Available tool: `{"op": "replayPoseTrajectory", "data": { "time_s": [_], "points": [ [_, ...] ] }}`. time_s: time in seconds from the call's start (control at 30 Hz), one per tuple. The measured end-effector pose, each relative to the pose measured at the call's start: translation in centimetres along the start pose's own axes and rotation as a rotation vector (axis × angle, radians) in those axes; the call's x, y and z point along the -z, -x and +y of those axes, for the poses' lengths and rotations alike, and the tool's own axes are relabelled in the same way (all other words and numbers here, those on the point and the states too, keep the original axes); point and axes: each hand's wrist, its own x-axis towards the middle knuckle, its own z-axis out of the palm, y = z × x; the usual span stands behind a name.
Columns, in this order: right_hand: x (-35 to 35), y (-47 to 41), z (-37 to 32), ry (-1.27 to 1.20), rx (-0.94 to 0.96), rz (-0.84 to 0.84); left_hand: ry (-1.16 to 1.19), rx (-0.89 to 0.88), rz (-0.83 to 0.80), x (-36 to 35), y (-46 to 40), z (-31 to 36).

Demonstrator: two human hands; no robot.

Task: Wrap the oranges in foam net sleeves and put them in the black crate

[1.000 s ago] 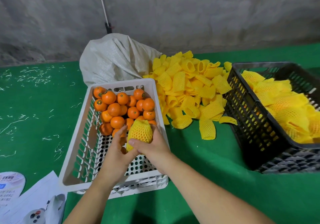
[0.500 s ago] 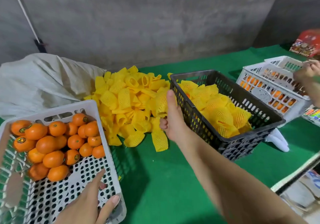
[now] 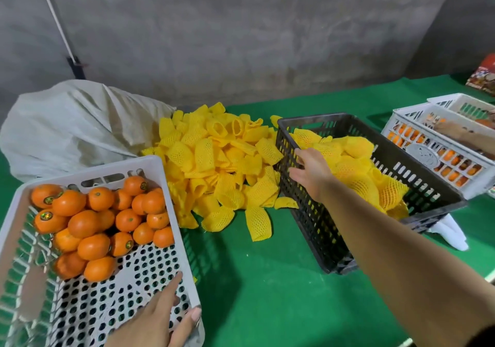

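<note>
A pale fabric sack (image 3: pixel 77 127) slumps on the green desk (image 3: pixel 267 279) against the grey concrete wall (image 3: pixel 241 38), where a white pole (image 3: pixel 55 19) leans. At the far right stand two white crates (image 3: pixel 439 145), a red printed box (image 3: pixel 483 77) behind them, and a white folded object (image 3: pixel 450 232) lies nearer.

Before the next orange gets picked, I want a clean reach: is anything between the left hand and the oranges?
Nothing visible. The left hand rests at the white crate's near corner, and only bare perforated floor lies between it and the oranges.
</note>
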Motion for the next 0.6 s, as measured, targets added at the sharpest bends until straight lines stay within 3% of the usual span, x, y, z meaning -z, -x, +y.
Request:
{"op": "replayPoseTrajectory", "data": {
  "time_s": [0.17,0.3,0.47,0.6],
  "points": [
    [-5.2,0.5,2.6,0.222,-0.106,-0.149,0.203,0.042,-0.038,-0.7,-0.7,-1.2],
    [-9.0,0.6,5.8,0.55,-0.045,-0.301,0.56,0.047,-0.033,0.5,-2.2,-3.9],
    [-12.9,-1.2,9.7,0.931,0.086,-0.516,0.329,0.238,0.195,3.3,-9.6,-9.6],
    [-16.4,-2.5,12.1,1.273,0.057,-0.564,0.387,0.169,0.091,2.1,-14.6,-10.8]
  ]
}}
